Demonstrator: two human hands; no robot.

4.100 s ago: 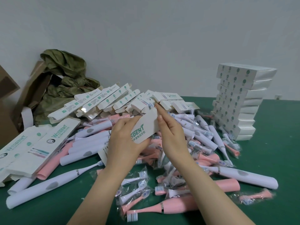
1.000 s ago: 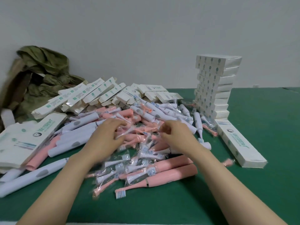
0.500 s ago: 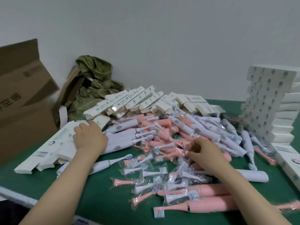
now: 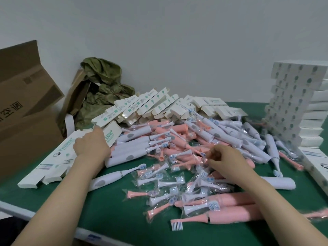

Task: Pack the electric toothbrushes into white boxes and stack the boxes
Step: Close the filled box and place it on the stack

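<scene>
Green table strewn with toothbrushes, against grey wall.

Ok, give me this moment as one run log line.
stage: gathering box and head | left hand: on flat white boxes, grip unclear | right hand: pinching bagged brush head | packed stack: far right

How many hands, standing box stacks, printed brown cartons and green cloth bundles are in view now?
Hands: 2, left hand and right hand
Stack of white boxes: 1
Printed brown carton: 1
Green cloth bundle: 1
Total: 5
</scene>
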